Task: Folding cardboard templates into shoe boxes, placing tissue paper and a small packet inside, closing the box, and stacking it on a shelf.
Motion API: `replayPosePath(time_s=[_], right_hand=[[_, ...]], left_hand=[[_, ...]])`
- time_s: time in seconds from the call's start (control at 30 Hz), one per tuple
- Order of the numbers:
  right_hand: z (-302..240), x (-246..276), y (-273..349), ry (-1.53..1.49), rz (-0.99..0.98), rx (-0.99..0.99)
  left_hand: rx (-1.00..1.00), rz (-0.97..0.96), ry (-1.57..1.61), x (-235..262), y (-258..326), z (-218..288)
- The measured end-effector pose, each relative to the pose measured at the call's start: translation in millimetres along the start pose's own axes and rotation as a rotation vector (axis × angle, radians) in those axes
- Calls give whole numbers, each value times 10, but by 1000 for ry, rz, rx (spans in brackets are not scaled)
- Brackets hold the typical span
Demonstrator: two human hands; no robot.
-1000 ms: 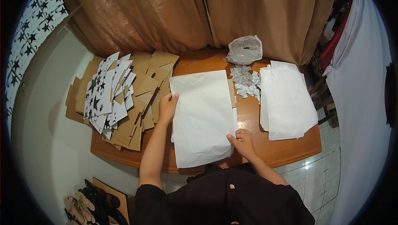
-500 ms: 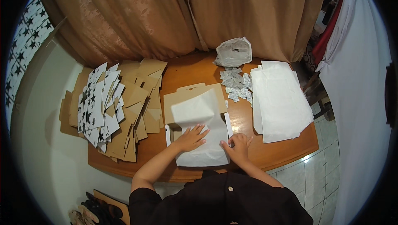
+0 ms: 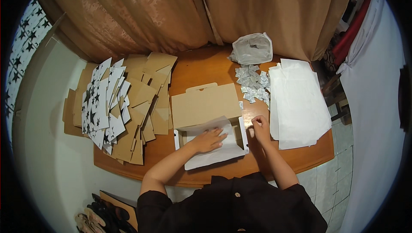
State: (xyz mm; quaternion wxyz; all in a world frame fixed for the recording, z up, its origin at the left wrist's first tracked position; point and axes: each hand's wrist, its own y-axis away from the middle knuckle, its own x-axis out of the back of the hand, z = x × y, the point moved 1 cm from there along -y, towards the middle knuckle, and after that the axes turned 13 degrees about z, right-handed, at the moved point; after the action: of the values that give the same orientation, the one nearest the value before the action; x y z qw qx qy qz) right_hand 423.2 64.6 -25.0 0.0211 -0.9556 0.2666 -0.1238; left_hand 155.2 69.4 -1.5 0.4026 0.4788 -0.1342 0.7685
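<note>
An open cardboard box [image 3: 206,106] with its lid folded back lies on the wooden table [image 3: 201,68]. A sheet of white tissue paper [image 3: 219,147] lines the box and hangs over its near edge. My left hand [image 3: 209,140] lies flat on the paper inside the box, fingers spread. My right hand [image 3: 260,126] is just right of the box, fingers pinched together on a small thing that I cannot make out. It lies close below the pile of small silvery packets [image 3: 253,83].
A stack of white paper sheets [image 3: 298,104] lies at the table's right end. Flat cardboard blanks, some white with black stars [image 3: 120,104], cover the left end. A clear plastic bag [image 3: 252,49] sits at the back by brown curtains. Shoes [image 3: 92,218] lie on the floor lower left.
The large white sheet that both hands held spread over the table now lies pressed into the open box. My right hand has moved off the paper to the right of the box.
</note>
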Motion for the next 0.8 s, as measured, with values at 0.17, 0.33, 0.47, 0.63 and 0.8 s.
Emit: replayPosePath(time_s=[0.17, 0.33, 0.47, 0.63, 0.8], right_hand=[[104, -263, -250, 183, -101, 22], [43, -530, -355, 670, -246, 446], [97, -613, -379, 885, -312, 554], [-40, -457, -237, 905, -182, 794], [-24, -318, -77, 956, -177, 806]], left_hand=[[-212, -114, -264, -325, -17, -197], [-299, -88, -283, -352, -180, -181], [-282, 200, 277, -585, -174, -323], [-40, 57, 279, 142, 44, -77], [67, 203, 195, 883, 472, 256]])
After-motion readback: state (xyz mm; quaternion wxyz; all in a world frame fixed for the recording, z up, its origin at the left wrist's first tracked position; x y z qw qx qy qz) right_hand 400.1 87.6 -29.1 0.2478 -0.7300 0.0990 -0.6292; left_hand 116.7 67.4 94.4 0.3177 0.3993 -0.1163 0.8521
